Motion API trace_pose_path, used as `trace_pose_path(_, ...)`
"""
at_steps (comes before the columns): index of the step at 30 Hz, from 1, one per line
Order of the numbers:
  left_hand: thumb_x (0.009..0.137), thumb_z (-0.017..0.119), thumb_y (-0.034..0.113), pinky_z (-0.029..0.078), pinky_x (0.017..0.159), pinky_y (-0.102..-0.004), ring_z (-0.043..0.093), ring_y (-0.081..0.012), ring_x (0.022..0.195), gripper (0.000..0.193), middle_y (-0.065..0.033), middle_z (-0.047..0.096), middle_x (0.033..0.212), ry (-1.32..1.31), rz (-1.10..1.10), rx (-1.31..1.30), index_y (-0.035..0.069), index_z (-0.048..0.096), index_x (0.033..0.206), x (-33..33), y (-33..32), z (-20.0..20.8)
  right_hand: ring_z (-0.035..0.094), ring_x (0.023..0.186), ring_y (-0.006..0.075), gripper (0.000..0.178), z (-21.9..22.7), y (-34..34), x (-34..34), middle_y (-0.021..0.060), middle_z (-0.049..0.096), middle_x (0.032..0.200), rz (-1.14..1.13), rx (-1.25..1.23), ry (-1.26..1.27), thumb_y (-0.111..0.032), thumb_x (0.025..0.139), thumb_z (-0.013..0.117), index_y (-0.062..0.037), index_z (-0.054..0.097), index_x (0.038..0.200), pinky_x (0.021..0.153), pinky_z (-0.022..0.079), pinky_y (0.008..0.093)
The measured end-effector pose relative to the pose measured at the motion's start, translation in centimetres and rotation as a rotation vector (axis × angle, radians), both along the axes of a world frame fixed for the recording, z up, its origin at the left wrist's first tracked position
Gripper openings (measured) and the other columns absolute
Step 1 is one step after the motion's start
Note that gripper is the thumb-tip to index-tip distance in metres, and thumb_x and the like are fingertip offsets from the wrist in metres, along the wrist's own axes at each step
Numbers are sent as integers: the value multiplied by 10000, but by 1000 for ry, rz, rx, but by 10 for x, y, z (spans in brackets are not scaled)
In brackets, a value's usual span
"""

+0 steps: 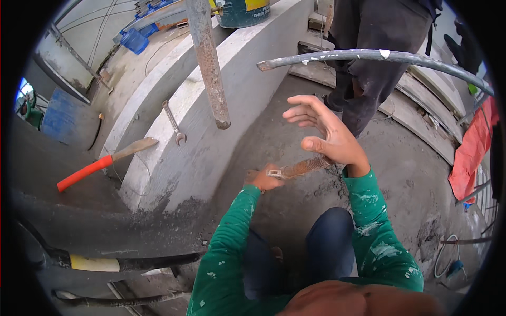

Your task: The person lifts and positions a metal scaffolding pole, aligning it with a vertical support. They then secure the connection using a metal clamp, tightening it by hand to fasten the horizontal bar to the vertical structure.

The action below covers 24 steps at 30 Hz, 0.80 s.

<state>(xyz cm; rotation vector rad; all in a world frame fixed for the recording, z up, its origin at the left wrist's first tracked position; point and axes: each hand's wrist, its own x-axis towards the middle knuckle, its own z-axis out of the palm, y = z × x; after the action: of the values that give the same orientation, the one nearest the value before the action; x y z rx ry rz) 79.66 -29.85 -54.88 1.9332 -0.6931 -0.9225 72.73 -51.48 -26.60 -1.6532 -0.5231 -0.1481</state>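
the rusty threaded rod (pixel 301 167) lay low over the concrete floor (pixel 400 174), likely heavy, stiff and rough; its plain end suited holding. the left hand (pixel 263 180) was clenched on that end, the right hand (pixel 322 131) spread loose above, beside a curved concrete wall (pixel 211 137).

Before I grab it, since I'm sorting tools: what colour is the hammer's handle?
Bright orange-red on the hammer; it shows best in the head view.
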Motion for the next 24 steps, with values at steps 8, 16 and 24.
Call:
trace_pose_path(8, 757, 895, 271, 519, 963, -446, 631, -352, 1144, 512, -146, 661, 1183, -196, 391, -197, 149, 679, 1205, -74, -6, -60, 631, 1306, 317, 638, -10, 41, -51, 227, 637, 1370, -30, -495, 708, -274, 928, 813, 12, 545, 1432, 1035, 541, 415)
trace_pose_path(16, 721, 866, 189, 517, 926, -488, 620, -394, 1093, 376, -119, 640, 1065, -519, 657, -195, 173, 689, 1053, -263, 9, 139, 678, 687, 209, 603, 172, 37, -173, 193, 667, 1195, 170, -247, 1699, -230, 1011, 708, -13, 394, 1477, 549, 573, 285)
trace_pose_path(24, 694, 838, 275, 527, 820, -513, 686, -420, 907, 266, -172, 681, 814, -90, 851, -45, 128, 709, 874, -431, 48, 284, 524, 625, 60, 160, 287, 102, -238, 17, 580, 855, 482, -415, 1923, -84, 1003, 647, -42, 553, 1126, 493, 436, 211)
